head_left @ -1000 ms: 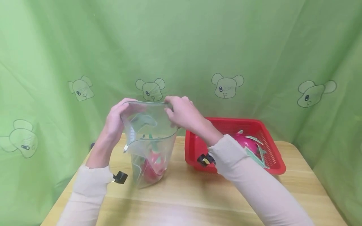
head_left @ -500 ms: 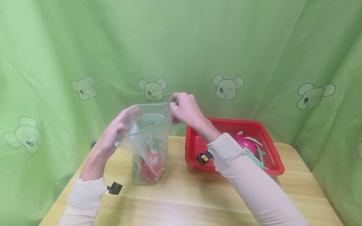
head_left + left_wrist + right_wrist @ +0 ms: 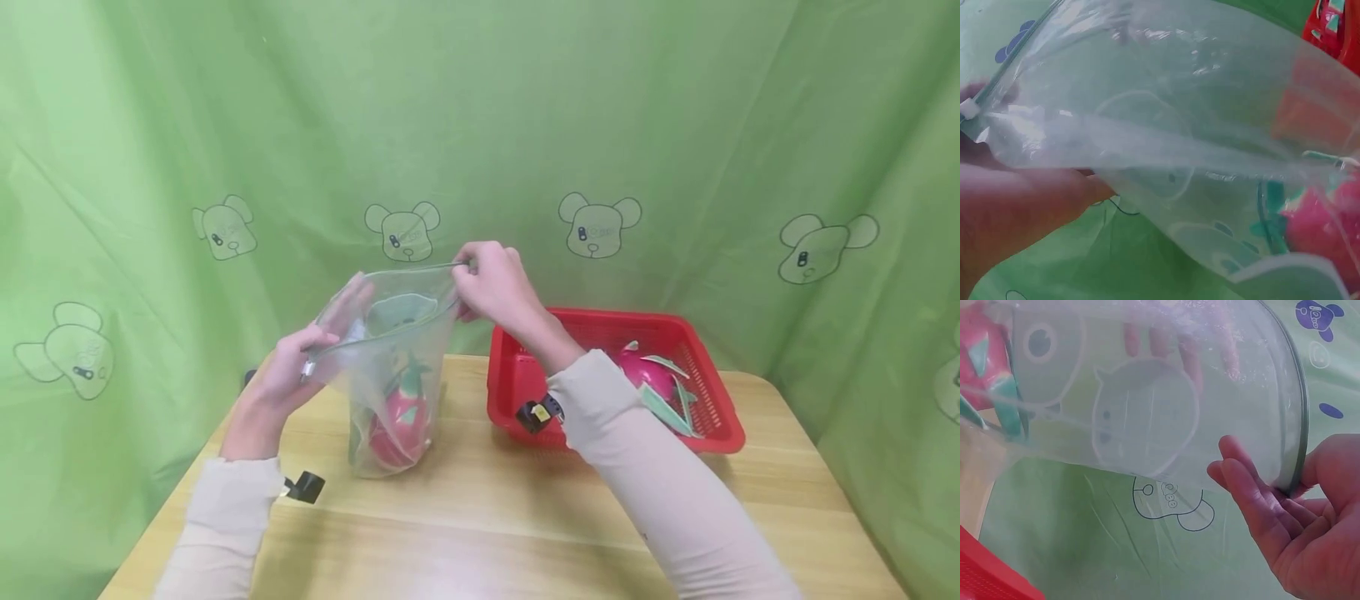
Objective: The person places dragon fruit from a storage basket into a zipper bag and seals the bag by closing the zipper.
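A clear zip bag (image 3: 345, 417) with a green-edged mouth stands upright and gaping on the wooden table. Inside, at its bottom, lies a pink dragon fruit (image 3: 401, 429) with green scales, seen through the plastic. My left hand (image 3: 288, 371) holds the bag's left side by the white zip slider (image 3: 969, 109), thumb in front and fingers behind the film. At the opposite corner of the mouth, my right hand (image 3: 491, 279) pinches the rim between thumb and forefinger; its other fingers stretch loosely along the bag in the right wrist view.
To the right of the bag, a red plastic basket (image 3: 517, 433) holds another dragon fruit (image 3: 645, 375), pink with pale green leaves. The wooden table (image 3: 465, 533) extends in front of both. A green curtain (image 3: 480, 100) with bear drawings hangs behind and at the sides.
My left hand has shifted down and left along the bag's edge while my right hand has risen slightly. The bag's mouth is wider, and the dragon fruit inside sits a little higher in view.
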The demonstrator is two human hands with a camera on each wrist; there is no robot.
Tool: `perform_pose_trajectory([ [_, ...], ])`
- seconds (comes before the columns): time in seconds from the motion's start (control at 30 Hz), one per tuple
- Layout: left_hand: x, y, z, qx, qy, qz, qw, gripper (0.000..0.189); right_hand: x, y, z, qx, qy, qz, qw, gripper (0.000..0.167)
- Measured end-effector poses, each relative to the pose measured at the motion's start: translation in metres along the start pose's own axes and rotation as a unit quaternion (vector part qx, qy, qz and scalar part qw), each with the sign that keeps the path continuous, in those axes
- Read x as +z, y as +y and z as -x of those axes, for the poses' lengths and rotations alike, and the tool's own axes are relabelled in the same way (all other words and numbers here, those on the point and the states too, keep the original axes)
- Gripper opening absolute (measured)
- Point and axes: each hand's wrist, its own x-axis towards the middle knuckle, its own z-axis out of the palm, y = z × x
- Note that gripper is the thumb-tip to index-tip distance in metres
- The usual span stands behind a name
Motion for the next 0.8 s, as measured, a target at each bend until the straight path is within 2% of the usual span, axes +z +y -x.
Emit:
perform_pose_trajectory([
  [0.13,0.004,0.003,-0.006,0.004,0.020,-0.027,0.9994,0.074,-0.004,0.002,0.002,-0.001,0.002,0.006,1.0000,0.030],
  [0.37,0.016,0.022,-0.012,-0.005,0.102,-0.066,0.9926,0.071,-0.006,0.006,0.002,-0.006,0.025,0.026,0.9994,0.031],
  [0.47,0.019,0.026,-0.013,-0.007,0.121,-0.093,0.9883,0.069,-0.004,0.007,0.000,-0.007,0.030,0.030,0.9991,0.033],
  [0.6,0.022,0.028,-0.013,-0.019,0.107,-0.122,0.9866,0.066,-0.001,0.006,-0.001,-0.018,0.030,0.045,0.9984,0.037],
  [0.8,0.020,0.027,-0.015,-0.027,0.066,-0.109,0.9915,0.067,0.002,0.004,0.001,-0.034,0.014,0.069,0.9969,0.036],
])
